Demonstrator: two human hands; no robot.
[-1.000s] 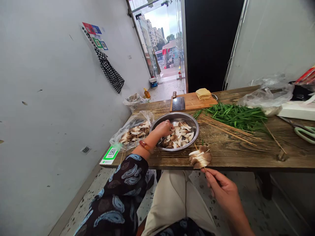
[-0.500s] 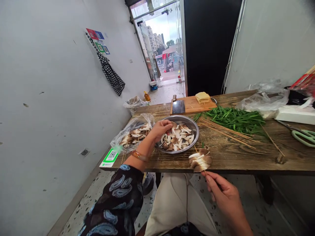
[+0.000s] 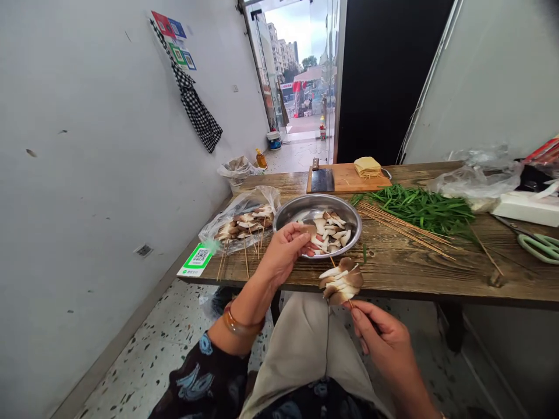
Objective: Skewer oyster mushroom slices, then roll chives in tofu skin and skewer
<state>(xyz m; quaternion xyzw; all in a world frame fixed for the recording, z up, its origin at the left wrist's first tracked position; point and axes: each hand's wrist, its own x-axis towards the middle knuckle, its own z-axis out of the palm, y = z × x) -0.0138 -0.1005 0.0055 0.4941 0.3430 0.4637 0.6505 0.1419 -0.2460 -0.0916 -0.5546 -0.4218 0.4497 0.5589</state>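
My right hand (image 3: pixel 379 333) is closed on the lower end of a bamboo skewer threaded with several oyster mushroom pieces (image 3: pixel 342 281); the stick's tip pokes out above them. Between the thumb and fingers of my left hand (image 3: pixel 289 247) is a loose oyster mushroom (image 3: pixel 309 230), held over the near rim of a steel bowl (image 3: pixel 285 210). More loose mushroom pieces (image 3: pixel 335 228) lie in the bowl, mostly on its right side. To the left, mushroom skewers (image 3: pixel 244 224) rest on a clear plastic bag, their sticks pointing toward me.
Bare bamboo skewers (image 3: pixel 406 228) lie beside a heap of green chives (image 3: pixel 430 206). Behind the bowl, a cutting board (image 3: pixel 343 181) carries a cleaver (image 3: pixel 322 180) and stacked tofu sheets (image 3: pixel 367 167). Scissors (image 3: pixel 539 247) sit far right. A QR-code card (image 3: pixel 197 260) is at the table's left corner.
My left hand has drawn back from inside the bowl toward its near rim, bringing a mushroom piece with it. The skewer in my right hand appears slightly further left as the view shifts.
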